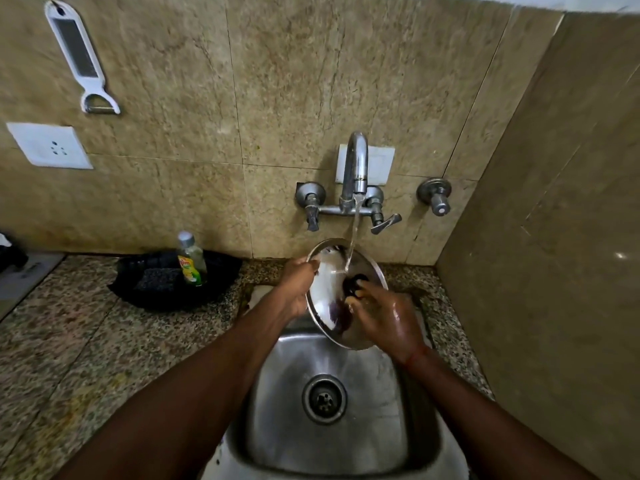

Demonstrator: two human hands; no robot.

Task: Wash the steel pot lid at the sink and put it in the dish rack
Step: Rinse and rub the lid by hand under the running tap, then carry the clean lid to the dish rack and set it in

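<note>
The round steel pot lid is tilted up over the back of the steel sink, its face toward me, with a dark knob near its middle. Water runs from the tap onto the lid's upper part. My left hand grips the lid's left rim. My right hand, wet, rests its fingers on the lid's face around the knob and covers the lid's lower right edge. No dish rack is in view.
A black tray with a dish-soap bottle and a dark scrub pad sits on the granite counter to the left. The tiled wall carries a hanging peeler and a socket plate. A side wall closes the right.
</note>
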